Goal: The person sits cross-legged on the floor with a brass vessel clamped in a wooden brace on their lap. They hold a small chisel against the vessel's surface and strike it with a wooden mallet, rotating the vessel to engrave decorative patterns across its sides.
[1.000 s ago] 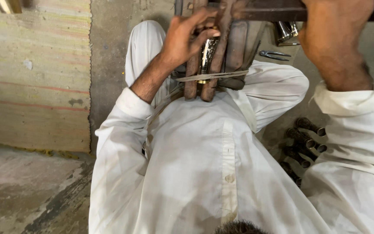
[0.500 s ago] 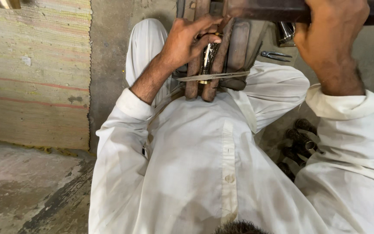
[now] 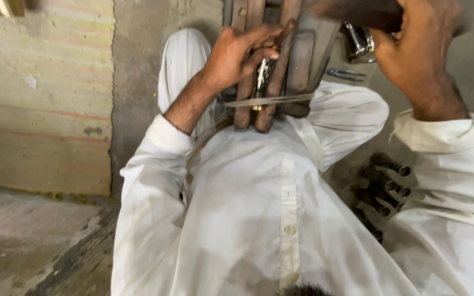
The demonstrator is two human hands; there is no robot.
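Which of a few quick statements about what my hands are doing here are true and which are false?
1. The left hand rests its fingers on a shiny metal piece set between the wooden slats. True.
2. The right hand lies flat on the floor. False: it is raised and closed around a dark wooden bar.
3. A band is wrapped around the slats. True.
4. The dark cylindrical parts lie in the person's lap. False: they lie on the floor beside the right sleeve.
5. The person wears dark sleeves. False: the clothing is white.
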